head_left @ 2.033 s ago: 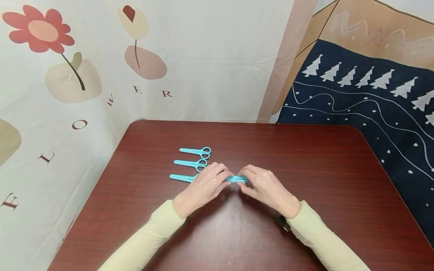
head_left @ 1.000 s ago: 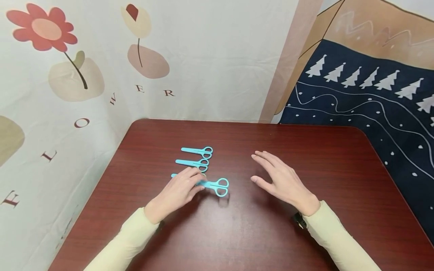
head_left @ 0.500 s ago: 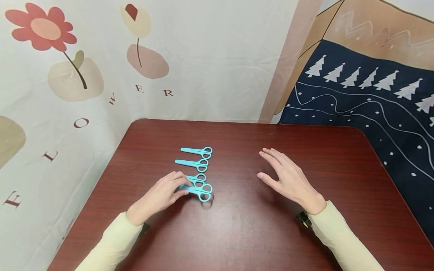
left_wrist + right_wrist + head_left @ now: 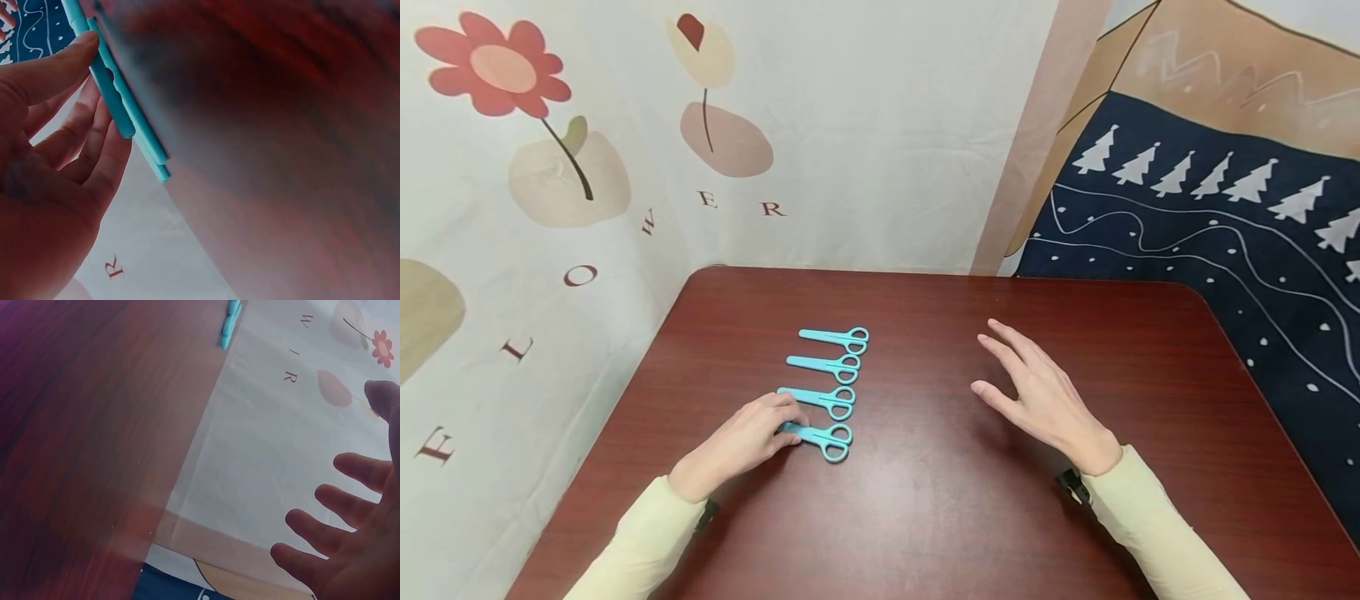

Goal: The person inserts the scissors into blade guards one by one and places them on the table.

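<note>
My left hand (image 4: 741,437) pinches the blade end of the nearest turquoise scissors (image 4: 826,438), whose finger loops point right. In the left wrist view the thumb and fingers grip these scissors (image 4: 111,94) by their covered blades. Just beyond lie three more turquoise pairs in a column: the third scissors (image 4: 831,402), the second scissors (image 4: 827,365) and the farthest scissors (image 4: 838,337), all with loops to the right. My right hand (image 4: 1037,396) hovers over the right half of the table, fingers spread, holding nothing.
The dark red wooden table (image 4: 925,517) has rounded far corners. Behind it hangs a pale cloth (image 4: 880,167) with flowers and letters. To the right is a navy cloth (image 4: 1150,225) with white trees.
Both hands held the scissors at the middle; the right let go and drew back right. The left carried them leftward and nearer, below the other three pairs.
</note>
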`<state>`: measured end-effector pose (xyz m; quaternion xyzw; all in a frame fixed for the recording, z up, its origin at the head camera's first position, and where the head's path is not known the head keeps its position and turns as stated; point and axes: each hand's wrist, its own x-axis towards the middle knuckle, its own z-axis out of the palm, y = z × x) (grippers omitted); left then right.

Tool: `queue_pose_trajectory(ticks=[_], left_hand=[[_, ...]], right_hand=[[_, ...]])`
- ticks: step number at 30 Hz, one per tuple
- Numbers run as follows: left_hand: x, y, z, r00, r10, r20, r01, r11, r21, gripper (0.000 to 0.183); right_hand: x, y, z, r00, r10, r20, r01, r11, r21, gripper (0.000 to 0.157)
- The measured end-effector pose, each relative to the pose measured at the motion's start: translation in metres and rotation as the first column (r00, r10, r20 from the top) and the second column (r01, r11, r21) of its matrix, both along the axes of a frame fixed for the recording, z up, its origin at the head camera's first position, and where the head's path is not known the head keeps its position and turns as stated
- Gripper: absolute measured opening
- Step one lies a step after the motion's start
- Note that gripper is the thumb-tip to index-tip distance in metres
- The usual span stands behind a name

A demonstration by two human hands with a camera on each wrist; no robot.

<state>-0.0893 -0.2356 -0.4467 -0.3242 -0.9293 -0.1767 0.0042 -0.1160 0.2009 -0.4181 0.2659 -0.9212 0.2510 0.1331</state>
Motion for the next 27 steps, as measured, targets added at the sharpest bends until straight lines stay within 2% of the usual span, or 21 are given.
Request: queue_pose_trajectory(ticks=[8, 17, 27], left_hand=[[-0.004, -0.001, -0.003, 1.000, 0.009, 0.017, -0.009, 1.000, -0.015, 0.019], [-0.005, -0.003, -0.001, 0.999, 0.023, 0.031, -0.023, 1.000, 0.002, 0.025], [-0.012, -0.002, 0.009, 0.991, 0.105, -0.078, -0.096, 0.989, 0.110, 0.053]], right_hand=[[-0.001, 0.000, 0.000, 1.000, -0.005, -0.005, 0.005, 1.000, 0.001, 0.068], [-0.002, 0.005, 0.000, 0.999, -0.032, 0.013, 0.032, 0.999, -0.001, 0.068], [-0.008, 0.014, -0.003, 0.997, -0.069, 0.027, 0.069, 0.998, 0.005, 0.068]])
